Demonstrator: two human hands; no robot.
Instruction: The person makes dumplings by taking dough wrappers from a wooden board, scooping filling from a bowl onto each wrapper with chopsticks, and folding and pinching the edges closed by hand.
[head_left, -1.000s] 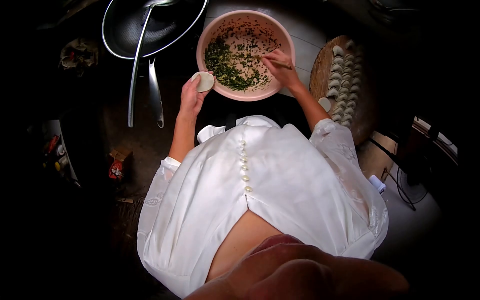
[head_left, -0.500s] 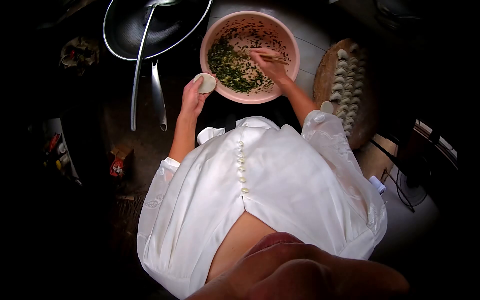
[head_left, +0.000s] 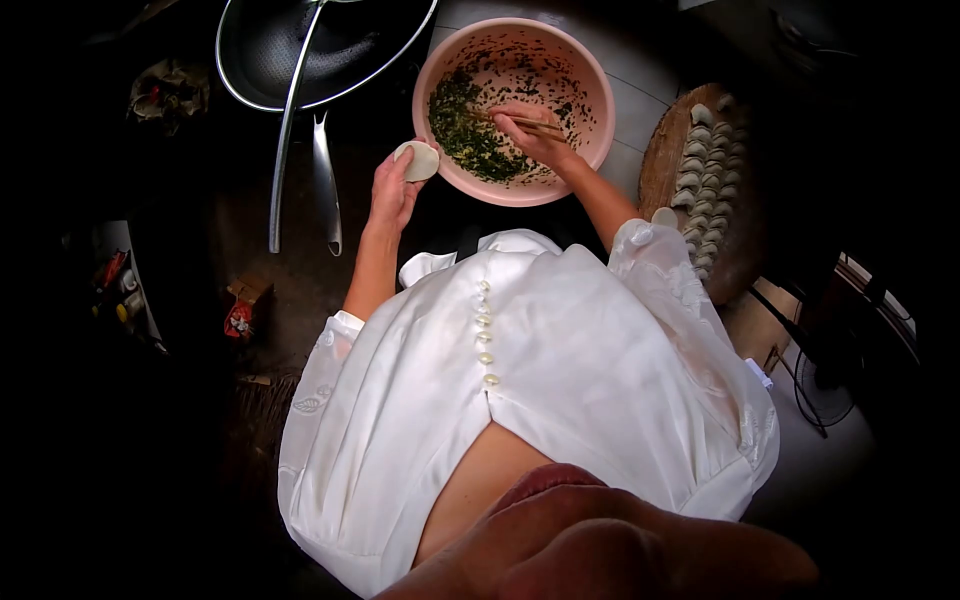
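My left hand (head_left: 394,190) holds a round pale dough wrapper (head_left: 418,162) beside the near left rim of a pink bowl (head_left: 604,110). Chopped green filling (head_left: 470,135) covers the bowl's left and lower inside, with bits up the walls. Over the filling, my right hand (head_left: 535,132) is closed on a pair of chopsticks (head_left: 543,128), whose tips reach into the greens. Rows of folded dumplings (head_left: 712,175) lie on a round wooden board (head_left: 660,160) to the right. Another wrapper (head_left: 664,217) shows at the board's near left edge, partly behind my sleeve.
A dark wok (head_left: 262,60) with a long-handled ladle (head_left: 287,140) stands at the upper left. Just right of the ladle is a metal utensil handle (head_left: 325,190). A small red package (head_left: 239,318) sits lower left, and a fan (head_left: 824,390) with a cable is at lower right.
My right hand has moved left within the bowl, carrying the chopsticks deeper over the greens. My left hand still holds the wrapper. The surroundings have shifted slightly rightward in view.
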